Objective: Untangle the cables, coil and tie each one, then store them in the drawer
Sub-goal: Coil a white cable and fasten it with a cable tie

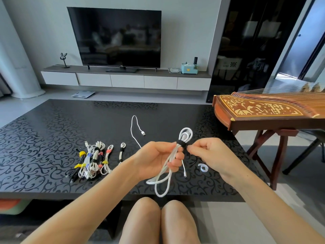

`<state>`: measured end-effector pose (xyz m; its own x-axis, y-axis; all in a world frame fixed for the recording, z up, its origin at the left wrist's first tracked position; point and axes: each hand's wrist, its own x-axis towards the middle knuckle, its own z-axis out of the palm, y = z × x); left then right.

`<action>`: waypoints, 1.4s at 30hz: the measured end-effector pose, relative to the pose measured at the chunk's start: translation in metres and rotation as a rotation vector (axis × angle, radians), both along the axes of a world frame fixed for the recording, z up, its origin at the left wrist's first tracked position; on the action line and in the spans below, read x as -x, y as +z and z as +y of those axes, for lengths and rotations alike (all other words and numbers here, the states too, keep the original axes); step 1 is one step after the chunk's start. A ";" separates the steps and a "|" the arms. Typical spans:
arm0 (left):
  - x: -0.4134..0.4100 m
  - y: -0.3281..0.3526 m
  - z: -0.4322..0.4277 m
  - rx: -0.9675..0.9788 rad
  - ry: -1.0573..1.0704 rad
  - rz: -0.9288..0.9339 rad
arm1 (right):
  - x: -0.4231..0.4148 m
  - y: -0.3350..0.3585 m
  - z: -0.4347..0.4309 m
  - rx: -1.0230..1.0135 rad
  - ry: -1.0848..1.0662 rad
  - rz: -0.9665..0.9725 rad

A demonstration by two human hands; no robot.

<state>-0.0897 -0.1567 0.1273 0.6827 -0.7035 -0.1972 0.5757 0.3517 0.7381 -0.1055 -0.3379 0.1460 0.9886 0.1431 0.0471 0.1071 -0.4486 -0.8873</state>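
Pile of tied cables point(93, 161) on the dark surface point(44, 138) at middle left, my left grip point(153, 159) wrapped round a coiled white cable point(182, 137) in the middle of the frame, my right grip point(211, 152) pinching its black tie point(181, 143)

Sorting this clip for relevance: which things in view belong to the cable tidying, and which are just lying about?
Job: white cable coil in the left hand; black tie round it, pinched by the right hand; tied bundles; loose white cable; spare white tie.
Lying about: TV; zither; tissue box; scale; rabbit ornament.
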 end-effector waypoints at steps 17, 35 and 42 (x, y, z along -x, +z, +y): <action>-0.005 -0.003 -0.027 -0.877 0.651 -1.046 | 0.001 -0.009 0.016 -0.174 -0.062 -0.139; -0.010 -0.004 -0.040 -0.919 0.643 -1.226 | 0.003 -0.005 0.008 -0.065 0.003 -0.226; -0.016 -0.005 -0.055 -0.765 0.725 -0.965 | 0.007 -0.011 0.002 0.040 -0.017 -0.387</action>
<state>-0.0739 -0.2120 0.1227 0.9222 -0.0816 0.3781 -0.3840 -0.3108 0.8694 -0.1124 -0.3360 0.1354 0.9011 0.1363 0.4116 0.4228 -0.4864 -0.7646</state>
